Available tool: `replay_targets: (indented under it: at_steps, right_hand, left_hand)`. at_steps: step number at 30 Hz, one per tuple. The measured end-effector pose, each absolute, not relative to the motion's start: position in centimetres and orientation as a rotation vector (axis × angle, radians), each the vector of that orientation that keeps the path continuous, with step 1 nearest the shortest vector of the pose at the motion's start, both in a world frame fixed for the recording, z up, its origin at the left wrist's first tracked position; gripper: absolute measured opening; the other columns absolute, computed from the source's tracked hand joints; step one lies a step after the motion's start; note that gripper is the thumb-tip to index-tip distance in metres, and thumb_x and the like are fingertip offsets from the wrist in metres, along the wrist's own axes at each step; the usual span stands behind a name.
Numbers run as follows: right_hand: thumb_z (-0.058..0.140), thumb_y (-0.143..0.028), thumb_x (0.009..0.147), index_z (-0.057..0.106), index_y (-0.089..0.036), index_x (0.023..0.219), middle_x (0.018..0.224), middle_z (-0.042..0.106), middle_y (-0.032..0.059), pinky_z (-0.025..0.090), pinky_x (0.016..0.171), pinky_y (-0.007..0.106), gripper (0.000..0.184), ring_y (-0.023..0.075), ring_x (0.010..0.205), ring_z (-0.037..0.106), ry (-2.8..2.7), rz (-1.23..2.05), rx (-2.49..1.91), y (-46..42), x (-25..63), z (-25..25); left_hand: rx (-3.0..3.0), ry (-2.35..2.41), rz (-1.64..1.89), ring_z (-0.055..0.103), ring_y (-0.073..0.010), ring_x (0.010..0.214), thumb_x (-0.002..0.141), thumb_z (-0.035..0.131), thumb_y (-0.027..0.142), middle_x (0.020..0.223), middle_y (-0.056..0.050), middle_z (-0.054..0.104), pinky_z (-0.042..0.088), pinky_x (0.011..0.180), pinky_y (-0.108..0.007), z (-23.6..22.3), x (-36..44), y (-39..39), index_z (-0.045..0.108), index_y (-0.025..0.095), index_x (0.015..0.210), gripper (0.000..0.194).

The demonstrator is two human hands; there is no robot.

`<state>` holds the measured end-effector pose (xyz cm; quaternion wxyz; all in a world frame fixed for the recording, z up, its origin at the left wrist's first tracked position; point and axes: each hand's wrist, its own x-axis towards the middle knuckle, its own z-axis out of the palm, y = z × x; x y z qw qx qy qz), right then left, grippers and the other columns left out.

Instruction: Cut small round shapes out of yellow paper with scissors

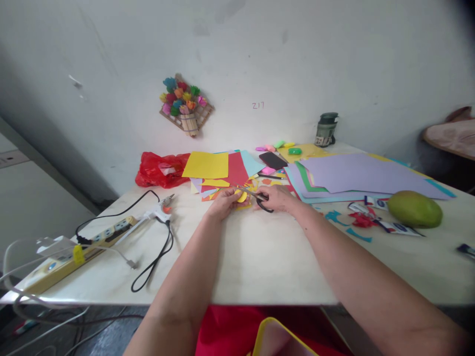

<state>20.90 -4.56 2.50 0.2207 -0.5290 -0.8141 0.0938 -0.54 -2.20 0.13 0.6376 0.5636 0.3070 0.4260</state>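
Observation:
Between the fingers of my left hand (pixel 223 204) is a small yellow piece of paper (pixel 242 197), rounded at its edge. My right hand (pixel 276 197) grips a pair of scissors (pixel 262 200) by the black handles. The blades point left and lie at the yellow paper, over its upper edge; how far they are apart is too small to tell. Scraps of yellow and orange paper (pixel 265 183) lie just behind both hands. A yellow sheet (pixel 207 165) and a red sheet (pixel 237 168) lie behind my left hand.
On the left are a glue gun (pixel 162 212), its black cord and a power strip (pixel 85 249). A red plastic bag (pixel 159 169) lies farther back. Behind on the right are a phone (pixel 273 160), purple sheets (pixel 363 173) and a green cup (pixel 326 130). A mango (pixel 414 209) sits right.

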Motion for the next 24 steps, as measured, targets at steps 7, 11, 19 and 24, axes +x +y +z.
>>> replay_targets:
  at_steps: [7, 11, 19, 24]
  right_hand:
    - [0.075, -0.047, 0.070, 0.073, -0.026, 0.099, 0.077, 0.069, -0.0007, 0.033, 0.057, 0.025, 0.036, 0.0168, 0.070, 0.060, -2.245, 0.254, -1.445, -4.15, 21.04, 2.16]
    - [0.075, -0.048, 0.070, 0.073, -0.026, 0.098, 0.075, 0.068, -0.0008, 0.032, 0.056, 0.025, 0.036, 0.0165, 0.068, 0.059, -2.247, 0.267, -1.441, -4.05, 21.09, 2.12]
    - [0.076, -0.048, 0.069, 0.073, -0.026, 0.099, 0.073, 0.067, -0.0015, 0.031, 0.055, 0.025, 0.037, 0.0153, 0.064, 0.056, -2.260, 0.281, -1.443, -4.00, 21.11, 2.16]
    - [0.075, -0.047, 0.070, 0.074, -0.027, 0.099, 0.074, 0.067, -0.0011, 0.032, 0.056, 0.025, 0.035, 0.0163, 0.066, 0.058, -2.250, 0.258, -1.442, -4.00, 21.15, 2.17]
  left_hand:
    - [1.266, 0.681, 0.974, 0.071, -0.0224, 0.080, 0.063, 0.085, 0.043, 0.075, -0.009, 0.071, 0.056, 0.083, -0.036, 0.18, -0.52, -2.17, 0.069, 0.010, 0.079, 0.040]
    - [1.267, 0.667, 0.971, 0.070, -0.0218, 0.080, 0.065, 0.084, 0.043, 0.074, -0.009, 0.071, 0.056, 0.083, -0.036, 0.08, -0.60, -2.08, 0.069, 0.010, 0.079, 0.038]
    - [1.286, 0.648, 0.966, 0.070, -0.0215, 0.081, 0.067, 0.082, 0.043, 0.075, -0.009, 0.071, 0.056, 0.080, -0.034, -0.14, -0.74, -1.92, 0.070, 0.010, 0.082, 0.038]
    - [1.261, 0.664, 0.974, 0.070, -0.0218, 0.080, 0.066, 0.083, 0.040, 0.076, -0.009, 0.071, 0.056, 0.080, -0.035, -0.04, -0.72, -1.93, 0.069, 0.010, 0.083, 0.037]
